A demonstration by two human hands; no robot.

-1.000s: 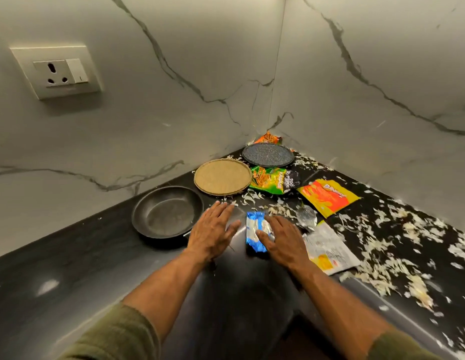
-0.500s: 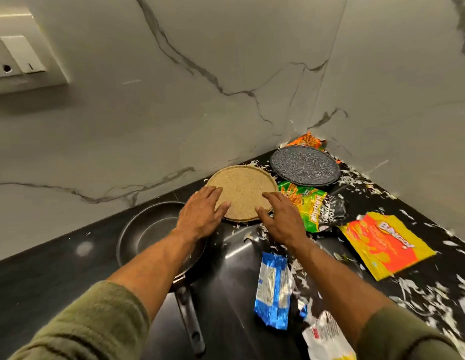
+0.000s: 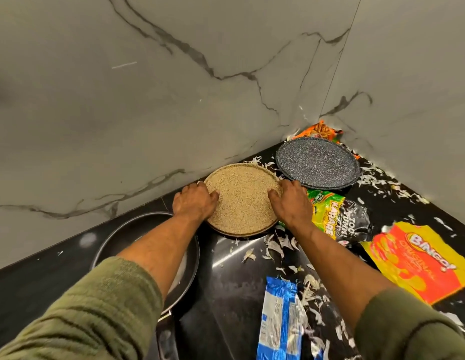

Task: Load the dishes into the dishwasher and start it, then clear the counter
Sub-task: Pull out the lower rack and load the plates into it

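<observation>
A round speckled tan plate (image 3: 243, 201) lies on the black counter (image 3: 234, 287) near the marble wall. My left hand (image 3: 195, 202) grips its left rim, thumb on top of the plate. My right hand (image 3: 291, 201) grips its right rim the same way. A dark speckled plate (image 3: 317, 163) lies behind it in the corner. A black frying pan (image 3: 184, 261) sits at the left, partly hidden under my left forearm, its handle pointing toward me.
Snack wrappers litter the counter: green-black (image 3: 338, 219), yellow-red (image 3: 418, 261), blue-white (image 3: 279, 318), and orange (image 3: 319, 129) in the corner. White peel scraps (image 3: 278, 245) are scattered to the right. Marble walls close the corner.
Both hands left the blue wrapper, reached forward and took hold of the tan plate's two sides. The view moved closer to the corner.
</observation>
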